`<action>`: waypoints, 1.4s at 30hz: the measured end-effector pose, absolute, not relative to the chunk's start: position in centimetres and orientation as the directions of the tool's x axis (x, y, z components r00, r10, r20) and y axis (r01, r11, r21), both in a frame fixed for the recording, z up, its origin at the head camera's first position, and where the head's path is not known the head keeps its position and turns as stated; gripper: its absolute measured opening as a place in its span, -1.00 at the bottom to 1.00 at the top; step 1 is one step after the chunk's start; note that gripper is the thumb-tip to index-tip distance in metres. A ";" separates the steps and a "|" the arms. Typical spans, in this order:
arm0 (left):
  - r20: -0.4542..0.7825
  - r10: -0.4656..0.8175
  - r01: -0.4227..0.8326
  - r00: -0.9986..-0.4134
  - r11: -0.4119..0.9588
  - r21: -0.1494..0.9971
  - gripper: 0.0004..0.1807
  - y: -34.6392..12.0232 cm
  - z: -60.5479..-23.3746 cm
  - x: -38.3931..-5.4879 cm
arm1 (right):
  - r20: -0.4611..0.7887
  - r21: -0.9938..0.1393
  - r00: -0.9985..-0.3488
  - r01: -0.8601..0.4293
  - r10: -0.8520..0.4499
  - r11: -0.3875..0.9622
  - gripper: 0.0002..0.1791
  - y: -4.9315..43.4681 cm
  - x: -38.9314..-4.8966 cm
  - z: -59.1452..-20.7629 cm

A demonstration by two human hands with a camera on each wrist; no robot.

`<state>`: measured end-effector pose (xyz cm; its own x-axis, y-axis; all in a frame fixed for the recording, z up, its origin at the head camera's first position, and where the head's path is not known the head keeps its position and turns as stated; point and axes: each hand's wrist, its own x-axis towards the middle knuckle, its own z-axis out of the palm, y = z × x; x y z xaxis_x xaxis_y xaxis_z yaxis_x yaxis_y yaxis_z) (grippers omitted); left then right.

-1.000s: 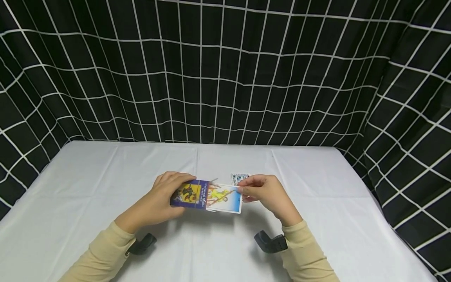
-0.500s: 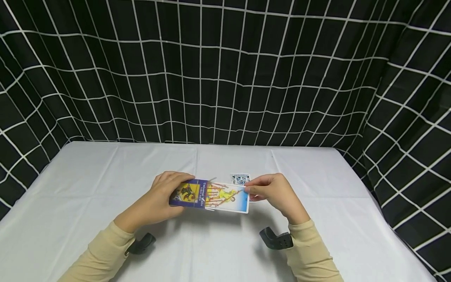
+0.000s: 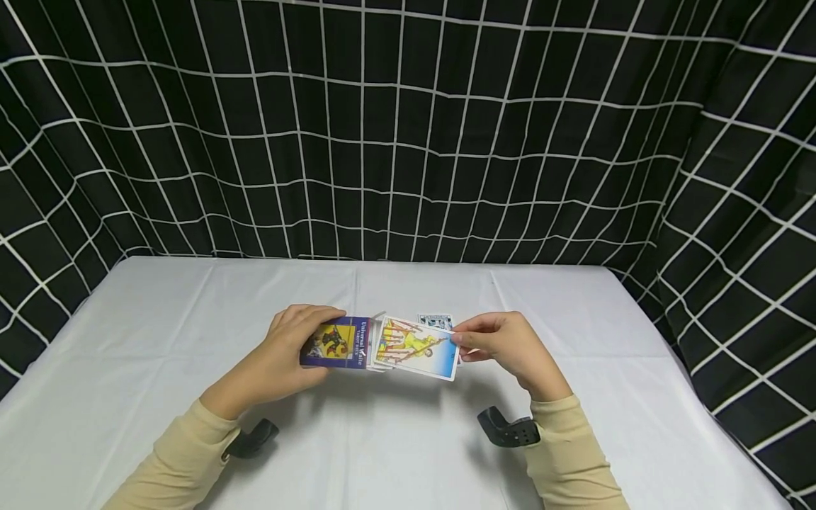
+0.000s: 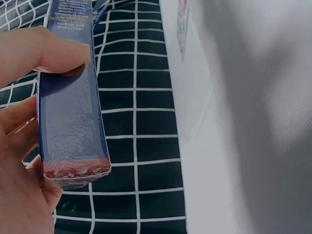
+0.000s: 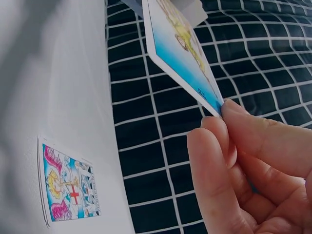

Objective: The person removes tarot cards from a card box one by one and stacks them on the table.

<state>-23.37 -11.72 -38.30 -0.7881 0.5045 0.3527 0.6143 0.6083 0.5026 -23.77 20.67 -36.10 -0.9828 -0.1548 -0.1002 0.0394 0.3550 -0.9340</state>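
Observation:
My left hand [image 3: 290, 350] grips a purple tarot box [image 3: 336, 343] lettered "Universal Waite", its open end facing right. In the left wrist view the thumb presses the box's blue side [image 4: 73, 122], and fingers wrap behind it. My right hand [image 3: 510, 346] pinches the corner of a tarot card [image 3: 417, 347] between thumb and fingers. The card shows a yellow-clad figure with staffs and a blue sky. Its left end is close by the box's open flaps [image 3: 377, 347]. Both box and card are held above the table.
Another tarot card, with a winged figure [image 5: 68, 185], lies on the white tablecloth [image 3: 357, 453], partly hidden behind the held card and right hand in the head view. A black curtain with a white grid [image 3: 382, 127] rises behind the table. Black wrist devices [image 3: 506, 428] hang below both sleeves.
My right hand has drawn the card rightward out of the box, and the card is now tilted against the box's line. My left hand has shifted slightly left and up with the box.

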 end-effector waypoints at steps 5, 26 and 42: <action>0.354 0.500 0.612 -0.790 0.614 0.499 -0.18 -11.8 -38.4 -23.4 | -0.109 -0.937 -0.984 0.054 -0.142 0.344 -0.69 20.9 -23.8 -36.1; 0.373 0.509 0.631 -0.776 0.611 0.478 -0.19 -11.9 -39.2 -24.0 | -0.114 -0.960 -0.992 0.098 -0.045 0.261 -0.65 21.3 -24.1 -35.9; 0.385 0.485 0.619 -0.785 0.612 0.492 -0.20 -11.8 -40.8 -24.6 | -0.227 -0.965 -0.974 0.226 0.006 0.133 -0.74 21.6 -24.3 -39.2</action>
